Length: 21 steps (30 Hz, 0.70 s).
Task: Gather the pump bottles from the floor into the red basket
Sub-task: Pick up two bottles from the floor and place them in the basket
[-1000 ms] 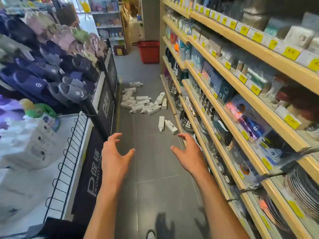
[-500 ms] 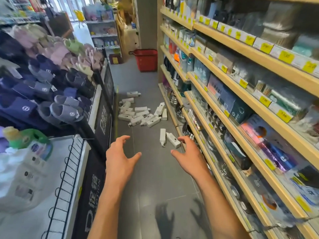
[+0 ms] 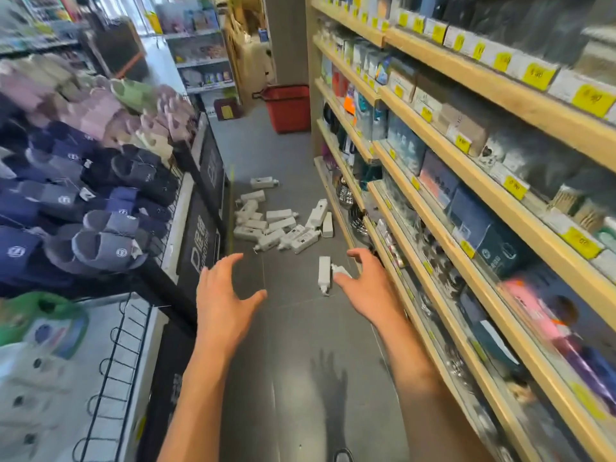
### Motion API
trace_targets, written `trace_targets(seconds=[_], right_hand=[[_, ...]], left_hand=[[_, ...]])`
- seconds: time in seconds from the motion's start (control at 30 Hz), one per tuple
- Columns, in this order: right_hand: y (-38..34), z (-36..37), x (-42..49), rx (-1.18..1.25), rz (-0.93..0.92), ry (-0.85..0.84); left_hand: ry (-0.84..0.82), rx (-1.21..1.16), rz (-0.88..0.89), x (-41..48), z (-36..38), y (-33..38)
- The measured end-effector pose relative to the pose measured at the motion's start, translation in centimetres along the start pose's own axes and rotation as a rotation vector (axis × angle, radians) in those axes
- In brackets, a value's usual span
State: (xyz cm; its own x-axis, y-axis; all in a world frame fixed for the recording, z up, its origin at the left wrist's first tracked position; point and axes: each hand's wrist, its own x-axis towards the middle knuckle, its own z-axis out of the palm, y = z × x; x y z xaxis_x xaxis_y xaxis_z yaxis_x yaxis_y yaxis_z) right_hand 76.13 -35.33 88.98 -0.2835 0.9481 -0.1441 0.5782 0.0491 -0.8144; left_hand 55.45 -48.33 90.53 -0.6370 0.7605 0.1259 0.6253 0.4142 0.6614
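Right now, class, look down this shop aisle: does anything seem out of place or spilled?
Yes. White pump bottles lie scattered on their sides across the grey floor, most heaped beside the slipper display, like a spill. The red basket stands farther down the aisle, apart from them.

Floor (image 3: 293,345) bare at 6 o'clock between forearms, open lane toward 12. Pump bottles (image 3: 276,228) heaped at 12, spanning most of aisle width. Bare floor beyond heap up to red basket (image 3: 289,110), far 12, against shelf end. Stray bottles (image 3: 324,271) at 1, just beside right hand (image 3: 370,288), one partly hidden by fingers. Slipper display (image 3: 100,201) walls 9 to 11. Wire rack (image 3: 113,361) at 8. Wooden shelves (image 3: 466,168) wall 1 to 4. Left hand (image 3: 223,298) spread over bare floor.
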Motion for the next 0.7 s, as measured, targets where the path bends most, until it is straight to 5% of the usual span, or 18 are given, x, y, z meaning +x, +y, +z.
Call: trace_targets(seconds=[0.2,0.7], right_hand=[[-0.8,2.0,5.0,-0.033,0.022,-0.046],[-6.4,3.1,18.0,-0.204,0.047,0.01]], left_hand=[[-0.027,0.046,-0.09,4.4,1.1,-0.9],[-0.201,-0.092,0.115,21.2,4.5,-1.4]])
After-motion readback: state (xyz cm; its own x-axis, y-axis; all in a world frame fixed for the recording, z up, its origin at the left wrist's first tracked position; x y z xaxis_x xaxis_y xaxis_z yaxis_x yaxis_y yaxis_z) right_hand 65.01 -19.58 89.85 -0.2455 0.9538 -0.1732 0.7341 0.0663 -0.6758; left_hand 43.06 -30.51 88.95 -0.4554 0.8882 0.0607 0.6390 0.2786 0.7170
